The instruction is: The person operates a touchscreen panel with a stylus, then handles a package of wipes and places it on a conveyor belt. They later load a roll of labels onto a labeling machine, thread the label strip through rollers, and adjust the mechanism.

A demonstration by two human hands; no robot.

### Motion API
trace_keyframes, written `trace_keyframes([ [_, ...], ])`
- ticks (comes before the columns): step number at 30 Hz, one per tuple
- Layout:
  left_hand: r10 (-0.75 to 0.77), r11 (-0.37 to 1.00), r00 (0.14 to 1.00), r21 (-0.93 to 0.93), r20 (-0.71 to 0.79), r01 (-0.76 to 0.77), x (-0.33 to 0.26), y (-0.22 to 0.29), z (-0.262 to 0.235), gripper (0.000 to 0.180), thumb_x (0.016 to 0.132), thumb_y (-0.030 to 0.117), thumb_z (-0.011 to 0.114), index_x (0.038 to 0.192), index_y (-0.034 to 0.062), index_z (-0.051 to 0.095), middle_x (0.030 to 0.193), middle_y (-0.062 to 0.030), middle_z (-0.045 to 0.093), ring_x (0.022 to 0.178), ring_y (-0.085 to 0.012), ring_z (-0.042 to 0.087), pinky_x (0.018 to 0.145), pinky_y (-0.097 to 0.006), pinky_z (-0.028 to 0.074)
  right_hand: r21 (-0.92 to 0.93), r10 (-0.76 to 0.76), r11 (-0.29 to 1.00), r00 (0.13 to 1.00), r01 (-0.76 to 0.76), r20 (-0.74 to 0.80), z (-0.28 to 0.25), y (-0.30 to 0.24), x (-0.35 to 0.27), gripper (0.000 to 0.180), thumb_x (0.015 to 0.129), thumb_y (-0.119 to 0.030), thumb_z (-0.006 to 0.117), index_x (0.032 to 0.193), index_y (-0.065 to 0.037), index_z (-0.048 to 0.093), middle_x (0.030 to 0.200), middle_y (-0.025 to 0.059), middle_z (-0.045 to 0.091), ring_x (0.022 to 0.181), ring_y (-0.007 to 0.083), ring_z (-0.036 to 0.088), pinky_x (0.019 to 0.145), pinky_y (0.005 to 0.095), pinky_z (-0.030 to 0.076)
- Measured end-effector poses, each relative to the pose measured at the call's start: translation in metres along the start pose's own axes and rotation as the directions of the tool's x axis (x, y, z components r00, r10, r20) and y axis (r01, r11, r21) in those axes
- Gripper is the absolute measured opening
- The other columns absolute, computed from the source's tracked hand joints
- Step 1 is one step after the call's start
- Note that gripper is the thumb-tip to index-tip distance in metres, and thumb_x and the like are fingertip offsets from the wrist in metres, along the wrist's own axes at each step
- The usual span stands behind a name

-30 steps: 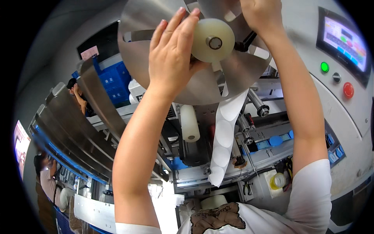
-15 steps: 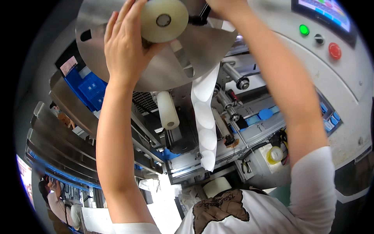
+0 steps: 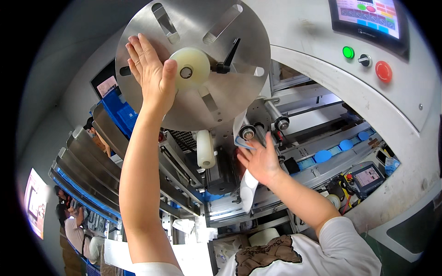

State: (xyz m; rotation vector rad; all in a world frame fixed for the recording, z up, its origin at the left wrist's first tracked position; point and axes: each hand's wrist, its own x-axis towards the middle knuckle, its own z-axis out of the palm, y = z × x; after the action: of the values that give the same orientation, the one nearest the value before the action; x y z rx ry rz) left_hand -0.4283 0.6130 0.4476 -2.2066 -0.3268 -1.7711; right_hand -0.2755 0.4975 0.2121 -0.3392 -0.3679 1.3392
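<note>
My left hand [image 3: 154,78] lies flat along the left side of a large slotted metal disc [image 3: 239,92], fingers stretched out. Beside its thumb is the disc's pale plastic hub [image 3: 197,62], and a black lever [image 3: 230,55] stands right of that. Lower down, my right hand [image 3: 261,158] is open with fingers spread, by a white label strip [image 3: 248,191] that hangs from behind the disc. Its fingertips overlap the strip; whether they touch it I cannot tell. Just above that hand is a metal roller [image 3: 247,132], with another roller [image 3: 282,123] to its right.
A control panel with a screen [image 3: 368,16], a green button [image 3: 348,52] and a red stop button [image 3: 383,71] is at upper right. Blue round pieces [image 3: 322,156] lie along the machine's track. Metal plates [image 3: 87,156] stand at left; people sit farther off.
My right hand has come down from the disc's upper right to the label strip. My left hand has shifted off the hub onto the disc's face. The view has moved, showing more of the disc.
</note>
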Motion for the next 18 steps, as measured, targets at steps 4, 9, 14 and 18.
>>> trace_keyframes([
  [4,0.072,0.979,0.987,0.179,0.144,-0.097,0.018,0.002,-0.011,0.100,0.079,0.078,0.020,0.144,0.0010,0.014,0.150,-0.0201,0.007,0.140,-0.0300,-0.002,0.111,-0.042,-0.004,-0.166,-0.113,0.982,0.984,0.089,-0.139,0.025,-0.029,0.025,0.083,0.086,-0.066,0.037,0.139,-0.003,0.026,0.137,0.0117,0.031,0.130,0.0246,0.027,0.110,0.0452,0.014],
  [9,0.273,0.902,0.891,0.226,0.362,-0.368,0.064,0.041,0.002,0.101,0.075,0.076,0.041,0.140,-0.0003,0.027,0.145,-0.0183,0.027,0.139,-0.0267,0.017,0.112,-0.040,0.009,-0.445,-0.236,0.870,0.972,0.215,0.008,0.065,-0.069,0.028,0.085,0.088,-0.067,0.028,0.142,-0.002,0.024,0.119,0.0088,0.041,0.116,0.0222,0.034,0.101,0.0364,0.021],
  [14,0.347,0.756,0.757,0.312,0.554,-0.576,0.028,0.097,0.041,0.120,0.062,0.087,0.032,0.137,-0.0054,0.028,0.141,-0.0182,0.035,0.135,-0.0280,0.026,0.112,-0.043,0.012,-0.584,-0.409,0.705,0.904,0.401,0.127,0.081,-0.127,0.039,0.093,0.084,-0.072,0.029,0.142,0.001,0.021,0.139,0.0139,0.030,0.129,0.0248,0.025,0.106,0.0374,0.015],
  [18,0.318,0.783,0.685,0.226,0.655,-0.579,-0.030,0.104,0.043,0.121,0.060,0.088,0.030,0.137,-0.0041,0.029,0.143,-0.0160,0.032,0.136,-0.0257,0.023,0.112,-0.043,0.009,-0.662,-0.385,0.478,0.815,0.577,0.433,0.117,-0.176,0.042,0.094,0.083,-0.073,0.029,0.139,0.004,0.028,0.142,0.0193,0.031,0.133,0.0261,0.025,0.108,0.0400,0.015],
])
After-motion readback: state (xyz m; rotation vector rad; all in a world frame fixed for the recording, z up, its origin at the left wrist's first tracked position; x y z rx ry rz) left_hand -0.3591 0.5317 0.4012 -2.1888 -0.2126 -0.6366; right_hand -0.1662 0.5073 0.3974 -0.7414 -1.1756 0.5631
